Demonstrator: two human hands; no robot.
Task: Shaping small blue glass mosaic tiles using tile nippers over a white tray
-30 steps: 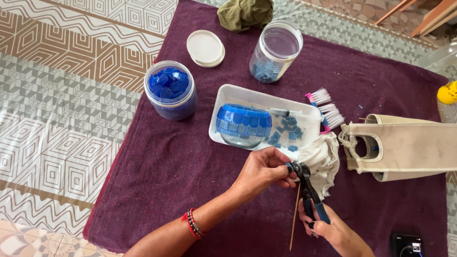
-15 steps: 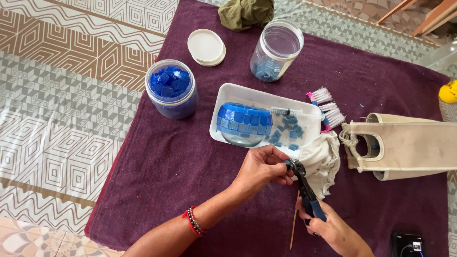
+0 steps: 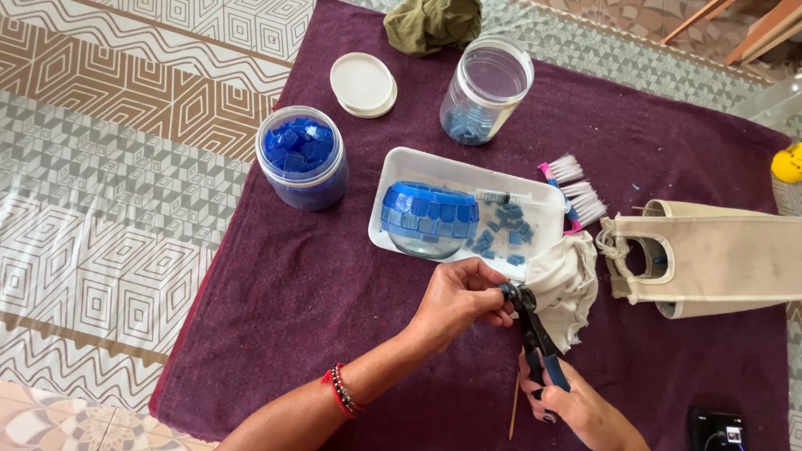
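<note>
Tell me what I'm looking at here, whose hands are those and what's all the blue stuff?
The camera sits on a person's head and looks down, so the hands are that person's own. The left hand pinches something tiny, hidden by the fingers, at the tip of the nippers. The right hand squeezes their blue handles. Everything lies on a purple cloth. A white tray holds a bowl covered in blue tiles and loose blue pieces. Nearby are a jar full of blue tiles, a nearly empty jar, a white lid, brushes and a cream bag.
</note>
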